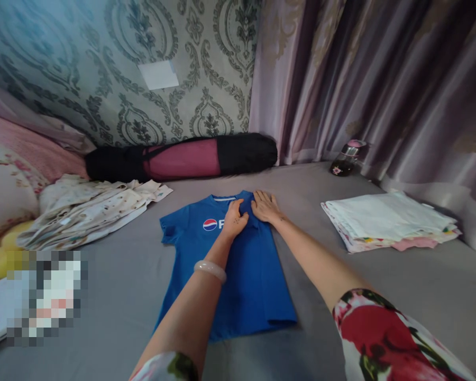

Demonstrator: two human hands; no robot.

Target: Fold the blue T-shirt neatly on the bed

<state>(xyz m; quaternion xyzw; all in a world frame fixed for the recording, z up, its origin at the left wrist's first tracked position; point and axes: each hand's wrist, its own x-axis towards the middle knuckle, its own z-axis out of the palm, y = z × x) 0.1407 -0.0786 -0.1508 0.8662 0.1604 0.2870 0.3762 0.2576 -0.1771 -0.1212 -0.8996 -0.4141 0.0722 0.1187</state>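
A blue T-shirt (246,275) with a round red, white and blue logo lies on the grey bed sheet (115,286), its right side folded inward. My left hand (235,218), with a pale bangle on the wrist, rests on the chest of the shirt beside the logo, fingers curled down onto the cloth. My right hand (265,205) lies flat near the collar at the folded edge, fingers stretched out and together. Neither hand lifts the fabric.
A stack of folded pale clothes (388,219) lies to the right. A heap of unfolded cream garments (91,209) lies to the left beside pink pillows. A black and maroon roll bag (182,157) lies along the wall. A small jar (347,156) stands by the curtain.
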